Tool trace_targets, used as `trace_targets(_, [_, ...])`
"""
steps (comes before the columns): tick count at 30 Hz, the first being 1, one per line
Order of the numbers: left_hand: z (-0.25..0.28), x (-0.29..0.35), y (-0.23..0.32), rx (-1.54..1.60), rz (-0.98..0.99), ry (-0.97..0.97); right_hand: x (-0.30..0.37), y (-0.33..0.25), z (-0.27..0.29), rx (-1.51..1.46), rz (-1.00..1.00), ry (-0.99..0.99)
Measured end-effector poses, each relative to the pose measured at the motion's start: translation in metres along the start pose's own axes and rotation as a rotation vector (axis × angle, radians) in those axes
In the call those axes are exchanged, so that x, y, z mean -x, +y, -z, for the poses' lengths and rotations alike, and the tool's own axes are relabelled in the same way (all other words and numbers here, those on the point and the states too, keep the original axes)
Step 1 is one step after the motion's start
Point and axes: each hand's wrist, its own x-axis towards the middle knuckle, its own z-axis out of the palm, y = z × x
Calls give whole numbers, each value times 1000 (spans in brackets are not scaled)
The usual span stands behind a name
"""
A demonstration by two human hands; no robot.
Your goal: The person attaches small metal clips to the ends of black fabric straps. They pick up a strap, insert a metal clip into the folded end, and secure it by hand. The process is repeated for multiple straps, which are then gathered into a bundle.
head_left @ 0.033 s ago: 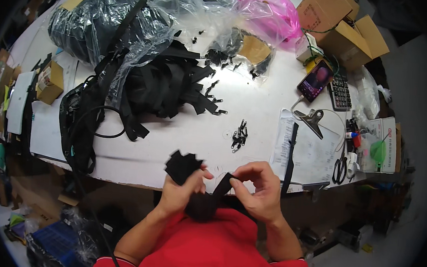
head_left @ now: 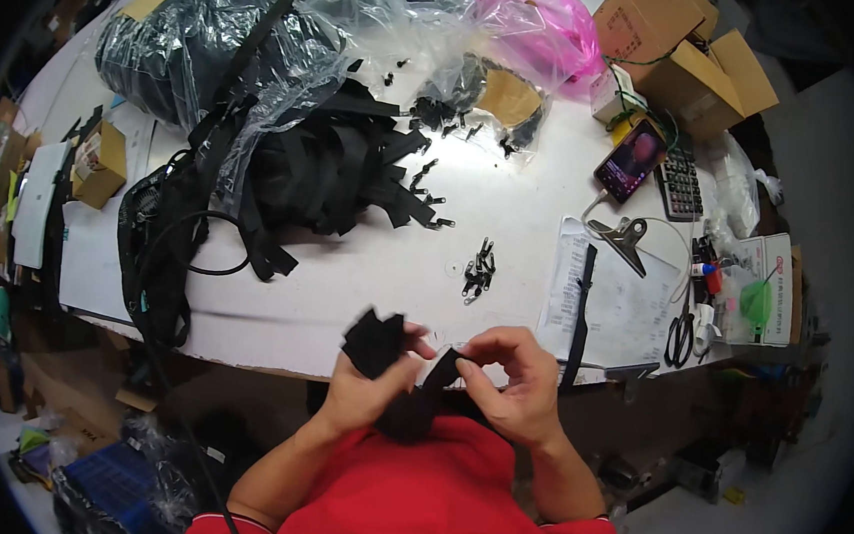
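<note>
Clock centred between the two hands. Left hand (head_left: pixel 362 394) grips a wad of black strips (head_left: pixel 374 343), folded ends up, over the bench (head_left: pixel 336 280) edge. Right hand (head_left: pixel 518 387) pinches one black strip (head_left: pixel 441 371) between thumb and index.

Why: wad probably sits in the left fist to keep the lot together and leave the right hand for one piece at a time. Working close to the body likely gives both forearms support and a clear look at the strip end. Loose small black fittings (head_left: pixel 480 271), zip sliders by the look, lie at 1 o'clock, within easy reach. Bulk strip pile (head_left: pixel 304 172) at 10 to 11 o'clock, presumably out of the way.

Fingers: left clenched round the wad, thumb at its 4 to 5 o'clock side, a fingertip sticking out at 3. Right fingertips on the strip's upper end; strip drops toward 7 o'clock into dark blur against the red shirt. Can't tell whether it joins the wad.
</note>
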Motion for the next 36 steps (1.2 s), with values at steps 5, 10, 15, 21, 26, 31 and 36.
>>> trace_targets(5, [-6,-2,3,-436,-428,-158,9,-6,-2,277,139,-57])
trace_targets(10, [-11,3,-10,-777,-650,-98,27,28,-10,-528,-537,18])
trace_targets(15, [-10,5,-16,-733,-562,38,-15,48,-5,181,-277,16])
trace_targets(21, [-1,4,-11,-602,-520,-60,-70,72,-2,953,205,258])
trace_targets(26, [5,5,-12,-394,-366,-17,-64,59,8,649,256,200])
trace_targets(31, [1,8,-9,-244,-185,8,-31,35,6,146,29,-17])
trace_targets(36, [-9,8,-5,-237,-237,9,-10,26,4,-30,-7,-75])
